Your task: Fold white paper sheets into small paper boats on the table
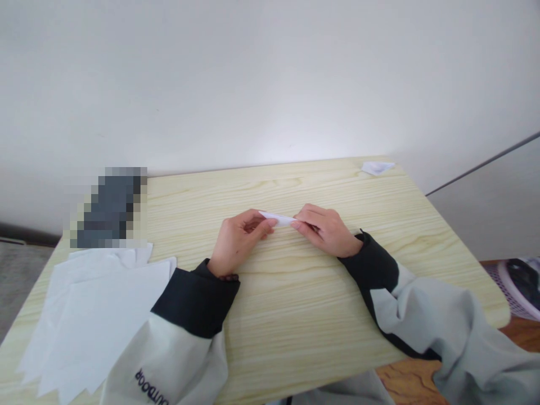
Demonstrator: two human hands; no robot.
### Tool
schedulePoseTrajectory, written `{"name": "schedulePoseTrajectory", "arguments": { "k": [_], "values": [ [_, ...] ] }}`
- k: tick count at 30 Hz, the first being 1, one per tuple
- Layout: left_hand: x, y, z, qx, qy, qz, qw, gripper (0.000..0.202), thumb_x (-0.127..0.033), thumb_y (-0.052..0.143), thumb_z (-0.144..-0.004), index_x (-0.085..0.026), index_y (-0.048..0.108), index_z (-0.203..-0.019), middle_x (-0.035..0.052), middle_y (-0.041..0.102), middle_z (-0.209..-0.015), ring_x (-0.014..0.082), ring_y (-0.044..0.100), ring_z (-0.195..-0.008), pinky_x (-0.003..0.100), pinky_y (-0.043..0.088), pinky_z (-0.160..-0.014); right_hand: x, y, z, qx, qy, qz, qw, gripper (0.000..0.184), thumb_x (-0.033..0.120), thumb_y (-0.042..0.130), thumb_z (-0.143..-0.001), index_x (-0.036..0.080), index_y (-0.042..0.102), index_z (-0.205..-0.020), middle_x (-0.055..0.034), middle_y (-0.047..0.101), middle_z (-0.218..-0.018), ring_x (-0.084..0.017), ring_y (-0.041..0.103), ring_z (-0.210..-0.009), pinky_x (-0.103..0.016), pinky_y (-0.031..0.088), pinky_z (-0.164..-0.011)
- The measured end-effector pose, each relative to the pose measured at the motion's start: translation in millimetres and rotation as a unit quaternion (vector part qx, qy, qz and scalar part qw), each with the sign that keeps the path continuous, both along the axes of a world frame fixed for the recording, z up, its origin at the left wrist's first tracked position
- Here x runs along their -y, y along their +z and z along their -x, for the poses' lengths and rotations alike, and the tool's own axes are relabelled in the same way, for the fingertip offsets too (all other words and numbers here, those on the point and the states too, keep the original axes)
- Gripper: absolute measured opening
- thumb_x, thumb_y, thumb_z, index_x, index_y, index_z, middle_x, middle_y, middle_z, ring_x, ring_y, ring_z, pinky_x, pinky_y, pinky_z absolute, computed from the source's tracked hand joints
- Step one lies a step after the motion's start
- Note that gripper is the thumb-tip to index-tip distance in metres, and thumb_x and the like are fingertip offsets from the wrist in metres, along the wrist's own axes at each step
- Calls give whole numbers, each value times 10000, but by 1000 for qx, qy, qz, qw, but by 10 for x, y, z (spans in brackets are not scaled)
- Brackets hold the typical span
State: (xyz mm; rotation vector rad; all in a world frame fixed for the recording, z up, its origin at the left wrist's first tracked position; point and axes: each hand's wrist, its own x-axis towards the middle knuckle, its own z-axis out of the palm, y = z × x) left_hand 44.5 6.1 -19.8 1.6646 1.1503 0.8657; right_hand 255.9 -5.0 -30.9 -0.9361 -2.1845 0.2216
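A small folded piece of white paper (280, 218) sits between both hands over the middle of the pale wooden table (295, 315). My left hand (238, 239) pinches its left end with curled fingers. My right hand (327, 230) pinches its right end, fingers pressed together on the paper. Only a narrow strip of the paper shows between the fingertips. Both arms wear grey sleeves with black cuffs.
A loose stack of white paper sheets (88, 320) lies at the table's left front. A dark blurred-out object (110, 209) rests at the back left. A small folded white paper (377, 167) sits at the back right corner. A white wall stands behind; a basket (521, 284) is at the right.
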Motion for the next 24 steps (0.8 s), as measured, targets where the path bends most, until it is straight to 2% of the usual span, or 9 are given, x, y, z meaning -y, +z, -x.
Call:
{"name": "schedulePoseTrajectory", "arguments": {
  "k": [5, 9, 14, 21, 24],
  "values": [
    [-5, 5, -16, 40, 1, 35, 999, 344, -478, 621, -799, -139, 660, -844, 31, 699, -687, 152, 664, -652, 242, 540, -624, 11, 15, 6, 70, -1, -56, 996, 247, 266, 516, -905, 174, 588, -687, 7, 557, -659, -74, 452, -544, -220, 317, -508],
    [10, 17, -24, 55, -9, 53, 997, 435, -515, 655, -758, -129, 671, -958, 66, 735, -816, 192, 692, -751, 278, 561, -693, 22, 24, 24, 96, 9, -80, 992, 266, 301, 533, -899, 178, 596, -673, 6, 576, -677, -73, 462, -554, -221, 315, -516],
    [13, 4, -7, 47, -41, 39, 997, 444, -472, 622, -808, -124, 669, -1079, 97, 731, -983, 221, 688, -894, 307, 548, -801, 28, 46, 19, 64, 61, -10, 996, 320, 427, 554, -882, 162, 606, -711, 0, 562, -702, -70, 448, -555, -215, 332, -530],
    [17, -11, 7, 24, -58, 10, 998, 401, -440, 604, -831, -139, 687, -1082, 99, 688, -1137, 216, 686, -897, 303, 545, -810, 33, 34, 16, 45, 55, 48, 996, 303, 363, 517, -908, 151, 615, -715, 8, 500, -670, -63, 391, -523, -218, 304, -511],
    [26, -16, 5, 36, -64, 22, 997, 437, -428, 630, -811, -142, 667, -1139, 96, 701, -1105, 210, 691, -872, 302, 553, -803, 33, 15, 19, 44, 53, 60, 996, 292, 337, 511, -912, 148, 620, -719, 3, 504, -671, -64, 399, -529, -217, 306, -514]
  ]
}}
